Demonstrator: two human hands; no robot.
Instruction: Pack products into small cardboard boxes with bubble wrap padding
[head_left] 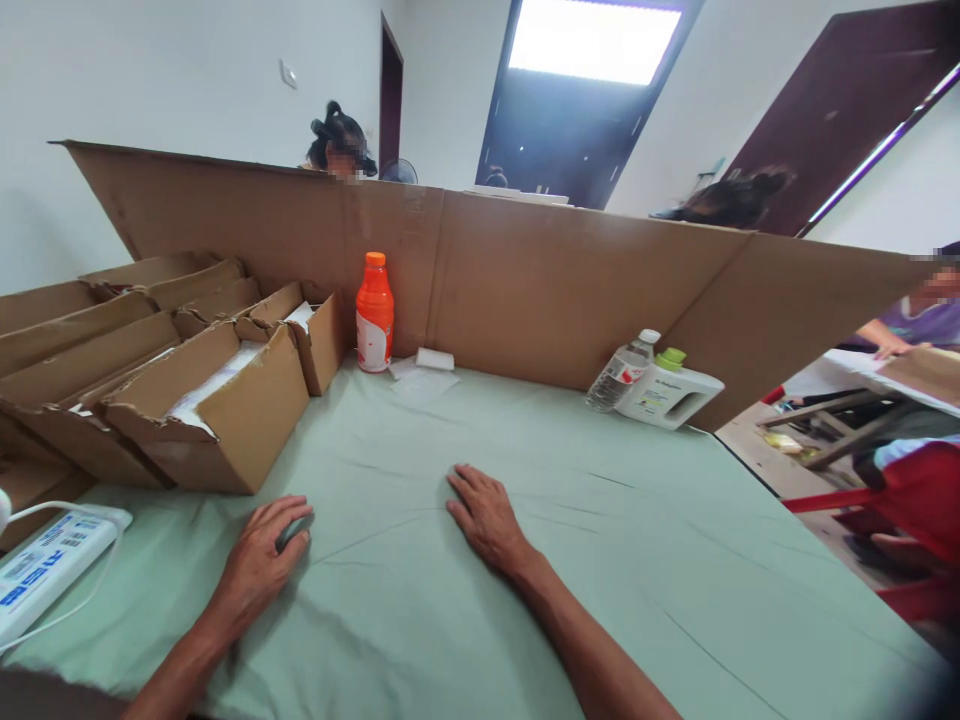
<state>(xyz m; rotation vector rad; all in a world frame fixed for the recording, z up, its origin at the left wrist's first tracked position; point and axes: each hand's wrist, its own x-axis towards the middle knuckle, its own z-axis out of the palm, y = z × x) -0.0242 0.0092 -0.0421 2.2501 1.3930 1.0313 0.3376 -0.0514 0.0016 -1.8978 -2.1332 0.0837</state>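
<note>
Both hands rest on the desk (420, 620): left hand (259, 565), grip curled around a small dark object (292, 530); right hand (487, 520) flat, holding nothing. Cardboard boxes (210, 400) crowd the left; open cloth lies ahead.

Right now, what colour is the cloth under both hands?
Pale green cloth, clearest in the head view.

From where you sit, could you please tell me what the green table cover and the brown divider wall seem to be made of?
The pale green table cover looks like matte woven cloth: it creases around both hands. The brown divider wall seems to be corrugated cardboard, dull, with fold lines and a frayed edge.
</note>
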